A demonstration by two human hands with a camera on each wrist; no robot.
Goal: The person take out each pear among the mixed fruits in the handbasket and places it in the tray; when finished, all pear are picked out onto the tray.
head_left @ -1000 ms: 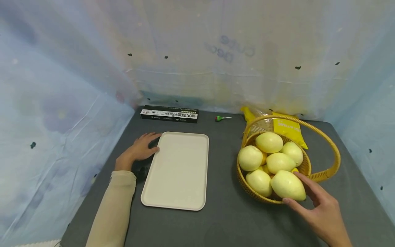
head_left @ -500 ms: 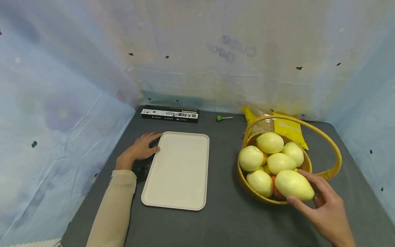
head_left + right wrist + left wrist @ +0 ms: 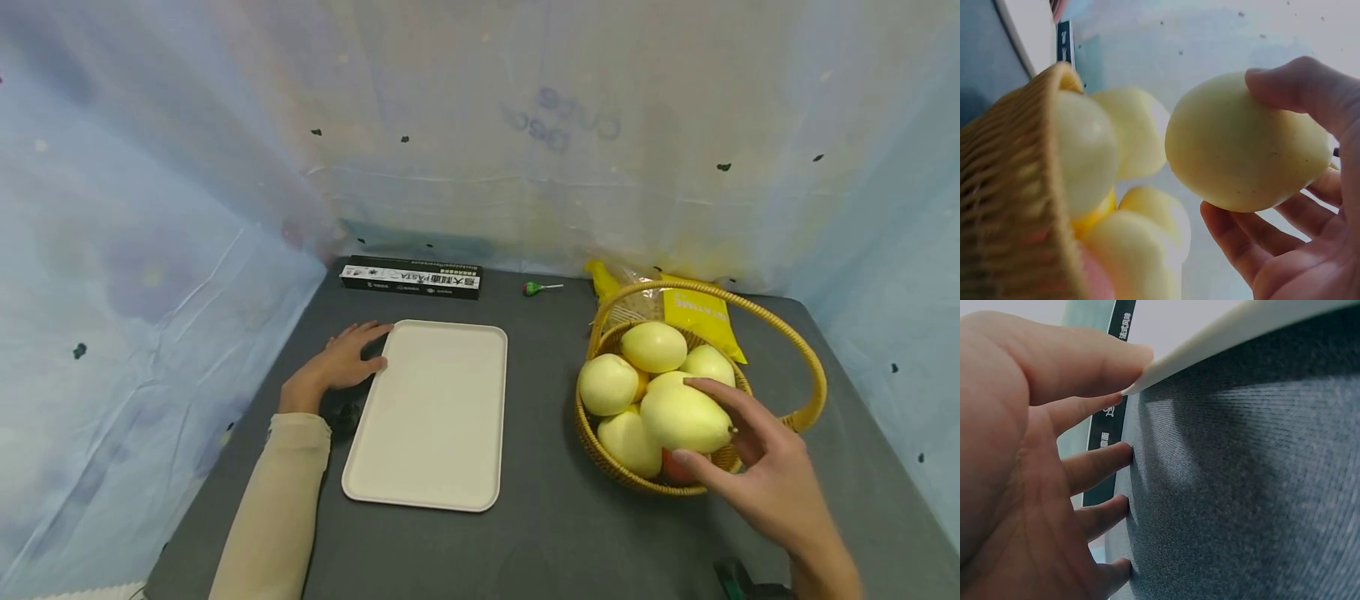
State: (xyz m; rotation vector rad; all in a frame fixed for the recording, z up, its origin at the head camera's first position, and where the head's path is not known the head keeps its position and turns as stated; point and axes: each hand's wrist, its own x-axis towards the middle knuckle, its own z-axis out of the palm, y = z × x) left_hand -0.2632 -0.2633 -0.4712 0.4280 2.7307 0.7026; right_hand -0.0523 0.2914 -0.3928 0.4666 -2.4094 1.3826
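My right hand point(image 3: 761, 467) grips a pale yellow-green pear point(image 3: 684, 417), thumb on one side and fingertips on the other. The pear point(image 3: 1244, 144) is raised over the wicker basket point(image 3: 611, 460), its stem toward my palm. Below it in the basket sit several more pale fruits point(image 3: 606, 385), with a red fruit point(image 3: 677, 468) and bits of yellow-orange fruit showing between them. At the left, my left hand point(image 3: 343, 360) rests beside a cream rectangular tray point(image 3: 431, 417), fingers spread. In the left wrist view the thumb touches the tray's rim point(image 3: 1191, 350), and the other fingertips meet the dark cloth.
A black pasta box point(image 3: 411, 277) lies at the back left, and a green-wrapped lollipop point(image 3: 532, 288) right of it. Behind the basket is a yellow bag point(image 3: 705, 317). The basket's tall handle point(image 3: 813, 358) arches up on the right. Patterned curtains surround the dark table point(image 3: 547, 517).
My right hand has lifted the pear from the basket's near edge, first slightly right, then up and left over the other fruit, uncovering the red one. The left hand has stayed at the tray.
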